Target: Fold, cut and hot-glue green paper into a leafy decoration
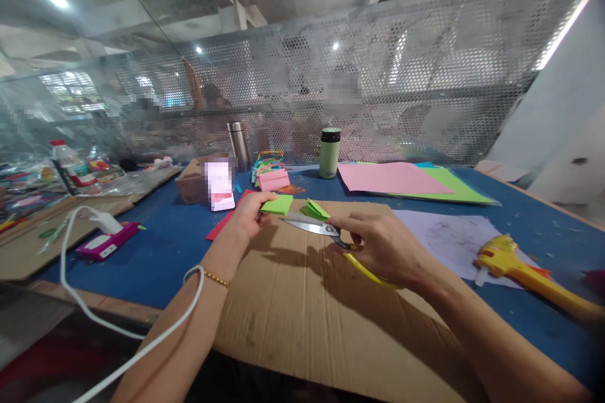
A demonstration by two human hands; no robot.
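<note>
Far L of L hand: btl w/ red cap (73,164); nearer, lower L, magenta power strip (106,242) w/ white cable (69,264) plugged in, cable curving twd L forearm. Strip of blue tabletop (165,252) shows btwn power strip & L forearm, giving side room. Just beyond L hand, to its L: cardboard box (190,179) w/ phone (220,186) propped up in front, steel flask (239,148) behind. Red sheet (227,220) peeks out under L wrist.

L hand (250,214) pinches folded green pc (280,204) btwn thumb & fingers, above far edge of cardboard mat (283,302). Pink paper bundle (274,177) sits beyond it. Mat runs btwn forearms to its near edge, room below both hands.

2nd green pc (314,209) just L of R fingertips, behind blades; can't tell if touched. R hand (373,239) grips yellow-handled scissors (309,227), blades nearly together, tip by lower edge of L hand's pc; contact unclear.

Beyond R hand: green flask (329,154), then pink sheet (392,177) atop green sheet (454,186). R of R hand: lavender sheet (435,233), yellow glue gun (510,261) overlapping its R part.
</note>
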